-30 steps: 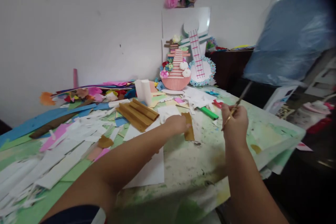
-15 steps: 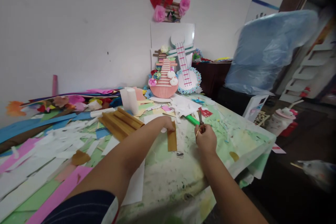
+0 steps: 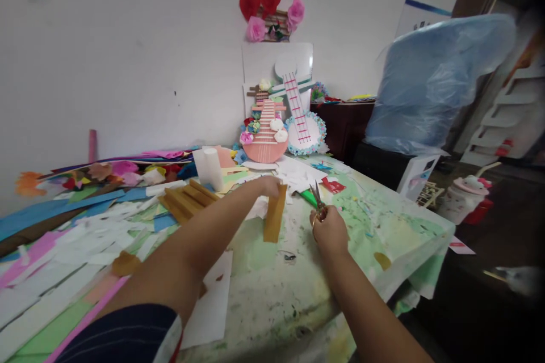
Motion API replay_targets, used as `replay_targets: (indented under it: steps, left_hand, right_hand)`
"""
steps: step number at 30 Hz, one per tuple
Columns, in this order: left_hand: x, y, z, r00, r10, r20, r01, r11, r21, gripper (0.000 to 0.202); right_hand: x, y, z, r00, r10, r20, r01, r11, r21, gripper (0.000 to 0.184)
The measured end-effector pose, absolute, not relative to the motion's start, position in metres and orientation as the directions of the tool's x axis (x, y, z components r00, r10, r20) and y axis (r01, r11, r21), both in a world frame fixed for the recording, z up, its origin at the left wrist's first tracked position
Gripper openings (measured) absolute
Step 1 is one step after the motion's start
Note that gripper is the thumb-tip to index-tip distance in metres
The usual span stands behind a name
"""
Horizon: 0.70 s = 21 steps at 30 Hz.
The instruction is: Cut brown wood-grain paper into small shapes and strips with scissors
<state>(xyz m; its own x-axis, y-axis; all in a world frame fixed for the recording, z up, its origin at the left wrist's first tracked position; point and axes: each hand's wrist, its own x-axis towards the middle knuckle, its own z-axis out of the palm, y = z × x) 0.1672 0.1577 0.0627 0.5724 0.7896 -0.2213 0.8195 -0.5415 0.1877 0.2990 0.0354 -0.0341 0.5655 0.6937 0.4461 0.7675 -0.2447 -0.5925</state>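
Over the middle of the table, my left hand (image 3: 269, 186) is closed on the upper end of a strip of brown crepe paper (image 3: 275, 216), which hangs down from the fingers. My right hand (image 3: 330, 228) grips a pair of scissors (image 3: 317, 197) by the handles, to the right of the strip and apart from it. The scissor blades point up and away from me, slightly parted. A green object (image 3: 308, 198) lies just behind the scissors. To the left, partly behind my left forearm, is a folded stack of the same brown paper (image 3: 187, 198).
White paper scraps (image 3: 298, 173) and a red scrap (image 3: 333, 185) lie beyond my hands. Strips of coloured paper (image 3: 55, 278) cover the left side. Two decorated paper instruments (image 3: 264, 150) lean at the back wall. A plastic-covered blue object (image 3: 426, 91) stands at the right.
The brown strip has tilted, its lower end swinging left. The scissors have turned a little to the left and their blades now show parted. The view has shifted slightly.
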Motion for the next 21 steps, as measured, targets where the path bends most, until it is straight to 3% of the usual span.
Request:
replay_targets:
  steps: [3, 5, 6, 7, 10, 16, 19, 21]
  left_hand:
    - [0.134, 0.145, 0.098, 0.546, 0.837, -0.035, 0.800, -0.508, 0.319, 0.030]
    - [0.104, 0.130, 0.122, 0.518, 0.853, 0.062, 0.774, -0.499, 0.391, 0.032]
    - [0.088, 0.120, 0.132, 0.502, 0.856, 0.121, 0.748, -0.500, 0.436, 0.032]
    - [0.073, 0.109, 0.140, 0.447, 0.871, 0.205, 0.680, -0.480, 0.554, 0.032]
    - [0.033, 0.070, 0.146, 0.259, 0.925, 0.278, 0.554, -0.379, 0.742, 0.032]
    - [-0.026, 0.009, 0.094, 0.163, 0.982, 0.092, 0.458, -0.158, 0.875, 0.035]
    - [-0.043, -0.007, 0.080, 0.232, 0.972, 0.043, 0.544, -0.166, 0.822, 0.029]
    - [-0.045, -0.015, 0.081, 0.399, 0.917, -0.008, 0.651, -0.277, 0.707, 0.025]
  right_hand:
    - [0.300, 0.040, -0.038, 0.480, 0.761, 0.437, 0.821, -0.215, -0.529, 0.046]
    - [0.301, 0.042, -0.038, 0.372, 0.841, 0.393, 0.900, -0.222, -0.375, 0.051]
    - [0.300, 0.042, -0.037, 0.329, 0.875, 0.355, 0.924, -0.221, -0.312, 0.052]
    - [0.300, 0.042, -0.037, 0.303, 0.891, 0.339, 0.933, -0.204, -0.297, 0.050]
    - [0.297, 0.040, -0.034, 0.223, 0.920, 0.321, 0.954, -0.139, -0.264, 0.038]
    - [0.292, 0.036, -0.024, 0.166, 0.953, 0.253, 0.978, -0.126, -0.169, 0.041]
    - [0.280, 0.032, -0.008, 0.161, 0.944, 0.288, 0.982, -0.123, -0.146, 0.035]
    - [0.261, 0.021, 0.005, 0.067, 0.930, 0.361, 0.982, 0.003, -0.189, 0.028]
